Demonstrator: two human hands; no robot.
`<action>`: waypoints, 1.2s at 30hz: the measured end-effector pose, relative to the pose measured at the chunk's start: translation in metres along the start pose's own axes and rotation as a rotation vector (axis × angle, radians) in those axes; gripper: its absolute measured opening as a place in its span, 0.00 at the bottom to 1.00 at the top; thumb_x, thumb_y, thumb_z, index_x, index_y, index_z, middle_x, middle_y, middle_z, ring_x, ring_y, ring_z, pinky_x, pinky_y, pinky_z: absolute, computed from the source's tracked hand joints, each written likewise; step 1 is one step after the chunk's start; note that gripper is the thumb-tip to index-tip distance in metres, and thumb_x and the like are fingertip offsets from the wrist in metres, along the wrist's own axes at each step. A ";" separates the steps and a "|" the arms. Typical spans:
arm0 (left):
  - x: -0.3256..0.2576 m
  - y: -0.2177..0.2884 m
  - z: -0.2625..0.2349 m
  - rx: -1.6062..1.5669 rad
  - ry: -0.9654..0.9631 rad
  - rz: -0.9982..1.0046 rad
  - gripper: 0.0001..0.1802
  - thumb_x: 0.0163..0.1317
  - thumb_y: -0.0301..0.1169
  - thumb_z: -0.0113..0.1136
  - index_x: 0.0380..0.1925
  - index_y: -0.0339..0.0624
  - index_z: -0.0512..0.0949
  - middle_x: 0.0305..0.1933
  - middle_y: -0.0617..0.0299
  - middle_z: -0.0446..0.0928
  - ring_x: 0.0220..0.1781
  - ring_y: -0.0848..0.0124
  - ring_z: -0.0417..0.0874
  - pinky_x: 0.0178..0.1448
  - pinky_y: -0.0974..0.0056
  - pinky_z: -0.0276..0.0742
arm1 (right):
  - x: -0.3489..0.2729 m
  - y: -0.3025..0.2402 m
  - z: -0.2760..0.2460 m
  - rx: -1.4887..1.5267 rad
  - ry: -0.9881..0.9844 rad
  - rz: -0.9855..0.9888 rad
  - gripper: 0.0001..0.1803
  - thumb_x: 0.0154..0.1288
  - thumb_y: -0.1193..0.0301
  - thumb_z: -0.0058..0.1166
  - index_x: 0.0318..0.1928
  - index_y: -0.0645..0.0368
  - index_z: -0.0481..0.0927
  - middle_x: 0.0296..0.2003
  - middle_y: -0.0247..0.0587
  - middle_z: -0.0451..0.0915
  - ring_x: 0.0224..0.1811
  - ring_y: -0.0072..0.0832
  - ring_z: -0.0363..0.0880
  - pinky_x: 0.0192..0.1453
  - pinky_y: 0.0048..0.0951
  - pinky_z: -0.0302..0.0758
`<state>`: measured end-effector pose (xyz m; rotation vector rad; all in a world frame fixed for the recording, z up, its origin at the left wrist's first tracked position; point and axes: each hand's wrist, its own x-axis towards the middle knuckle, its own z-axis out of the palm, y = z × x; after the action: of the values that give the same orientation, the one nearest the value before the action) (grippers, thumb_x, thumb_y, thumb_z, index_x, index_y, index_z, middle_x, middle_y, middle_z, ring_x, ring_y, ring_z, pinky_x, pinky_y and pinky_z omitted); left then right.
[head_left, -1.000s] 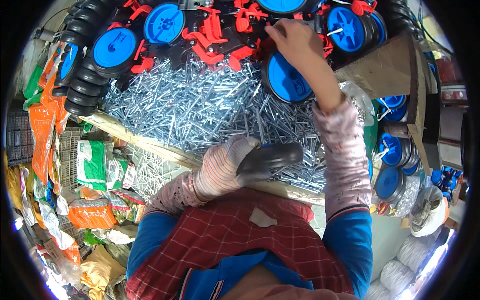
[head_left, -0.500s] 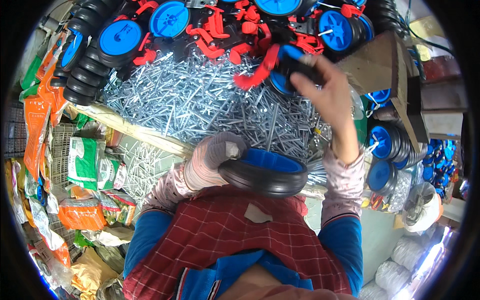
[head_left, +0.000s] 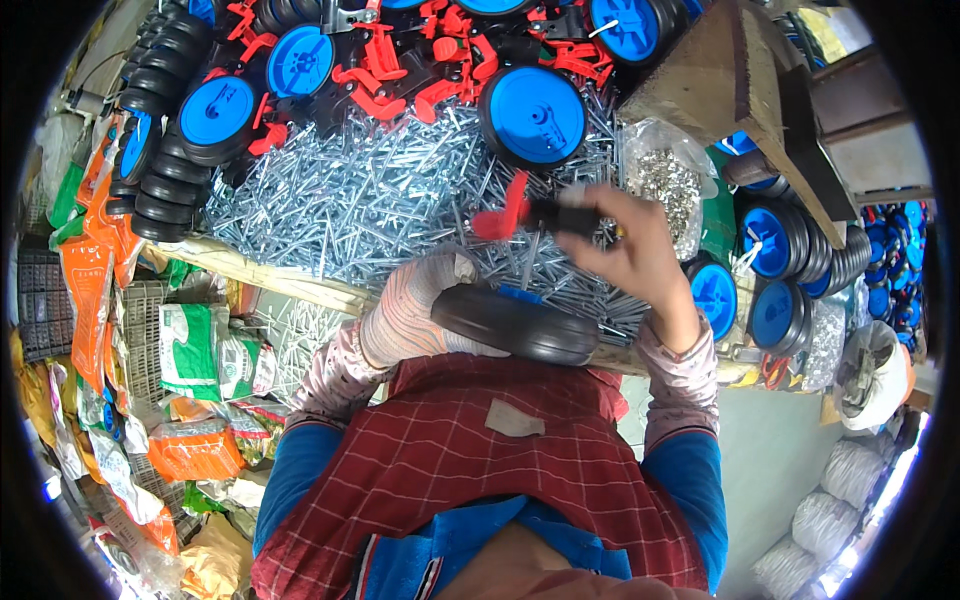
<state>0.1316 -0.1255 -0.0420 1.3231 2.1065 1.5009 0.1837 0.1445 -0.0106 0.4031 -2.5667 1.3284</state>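
Observation:
My left hand [head_left: 405, 310], in a striped knit glove, grips a wheel [head_left: 515, 328] with a black tyre just in front of my apron. Its tread faces me, and only a sliver of the blue hub shows. My bare right hand [head_left: 640, 245], with a pale wrap on one fingertip, pinches a black plastic bracket with a red lever [head_left: 560, 215] above and beyond the wheel. The two parts are apart. Beneath them spreads a heap of loose silvery metal pins [head_left: 340, 205]. A blue-hubbed wheel [head_left: 538, 115] lies flat on the far side of the heap.
Red-and-black brackets [head_left: 380, 60] and more wheels crowd the back. Stacked wheels [head_left: 165, 190] stand at left. A wooden block [head_left: 715, 70] juts in at right, beside a clear bag of small metal parts [head_left: 665, 180]. A wooden edge [head_left: 270, 275] borders the heap; packets [head_left: 195, 340] lie at lower left.
My right hand has drawn the bracket nearer to me, toward the held wheel. The wheel has tipped so its hub is mostly hidden. The view has shifted slightly.

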 end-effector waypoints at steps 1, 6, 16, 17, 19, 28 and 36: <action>-0.003 -0.002 0.004 0.044 0.044 0.004 0.20 0.49 0.33 0.77 0.37 0.41 0.76 0.34 0.58 0.78 0.32 0.62 0.82 0.36 0.62 0.79 | -0.002 -0.003 -0.001 -0.061 -0.036 -0.122 0.18 0.51 0.75 0.70 0.44 0.61 0.82 0.34 0.42 0.85 0.38 0.30 0.86 0.45 0.29 0.80; -0.006 -0.034 -0.006 0.111 -0.023 0.344 0.11 0.60 0.33 0.67 0.34 0.39 0.78 0.32 0.54 0.80 0.33 0.59 0.84 0.38 0.59 0.81 | 0.004 0.031 0.000 0.309 -0.317 -0.058 0.23 0.52 0.68 0.70 0.49 0.61 0.82 0.41 0.47 0.84 0.42 0.45 0.85 0.50 0.39 0.81; -0.003 -0.040 0.008 -0.033 -0.064 0.236 0.22 0.45 0.31 0.76 0.40 0.44 0.76 0.37 0.54 0.80 0.32 0.56 0.84 0.31 0.59 0.81 | 0.049 0.065 0.033 -0.289 0.249 -0.053 0.34 0.56 0.65 0.68 0.62 0.60 0.73 0.53 0.48 0.78 0.56 0.43 0.76 0.65 0.37 0.69; -0.005 -0.040 0.010 -0.058 -0.079 0.214 0.23 0.45 0.32 0.76 0.40 0.44 0.76 0.37 0.54 0.80 0.32 0.57 0.84 0.31 0.59 0.81 | 0.035 0.058 0.024 -0.042 0.272 0.024 0.34 0.56 0.65 0.67 0.63 0.60 0.73 0.54 0.47 0.79 0.56 0.40 0.76 0.65 0.35 0.69; -0.013 -0.034 0.017 -0.341 -0.134 -0.098 0.17 0.52 0.34 0.73 0.36 0.37 0.77 0.37 0.54 0.80 0.38 0.62 0.83 0.41 0.59 0.80 | -0.002 0.043 0.007 0.561 0.264 0.289 0.33 0.61 0.65 0.60 0.66 0.63 0.70 0.58 0.44 0.77 0.60 0.31 0.74 0.65 0.29 0.66; 0.013 -0.007 0.047 -0.252 -0.331 -0.097 0.26 0.38 0.36 0.83 0.37 0.45 0.78 0.37 0.59 0.78 0.38 0.59 0.82 0.41 0.59 0.79 | -0.110 0.039 -0.003 1.057 0.373 0.387 0.41 0.64 0.57 0.55 0.70 0.71 0.60 0.61 0.52 0.74 0.63 0.35 0.73 0.68 0.32 0.67; 0.025 -0.003 0.073 -0.133 -0.472 0.370 0.21 0.43 0.25 0.70 0.41 0.40 0.76 0.35 0.54 0.78 0.32 0.57 0.83 0.31 0.60 0.81 | -0.139 0.035 -0.023 0.684 0.140 0.291 0.31 0.68 0.52 0.50 0.56 0.68 0.78 0.51 0.48 0.81 0.53 0.33 0.78 0.61 0.33 0.71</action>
<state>0.1626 -0.0600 -0.0699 1.8668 1.5047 1.2544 0.3034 0.2023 -0.0686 0.0289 -2.0461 2.2409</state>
